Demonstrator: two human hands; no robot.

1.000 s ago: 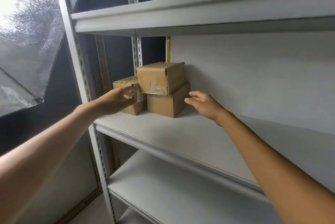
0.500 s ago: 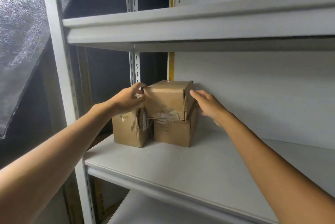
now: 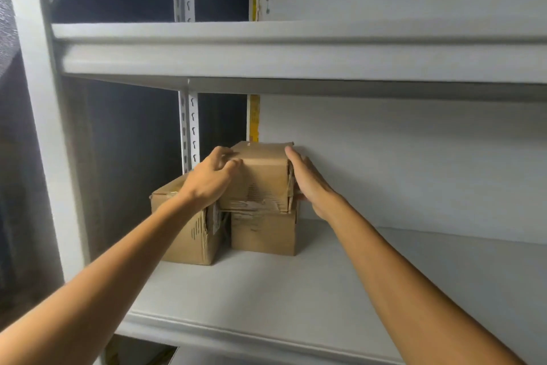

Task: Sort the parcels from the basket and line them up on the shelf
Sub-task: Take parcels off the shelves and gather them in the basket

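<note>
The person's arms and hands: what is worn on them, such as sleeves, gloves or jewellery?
Nothing visible. The left hand and the right hand are bare, without gloves, rings or a watch. The left forearm and the right forearm are bare to the picture's edge; no sleeve is in view.

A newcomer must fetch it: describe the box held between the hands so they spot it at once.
On the grey shelf, at its left end by the slotted upright, three cardboard boxes cluster. The top box is the only stacked one: it sits on the lower box, beside the left box, with the left hand and right hand on its sides.
</note>
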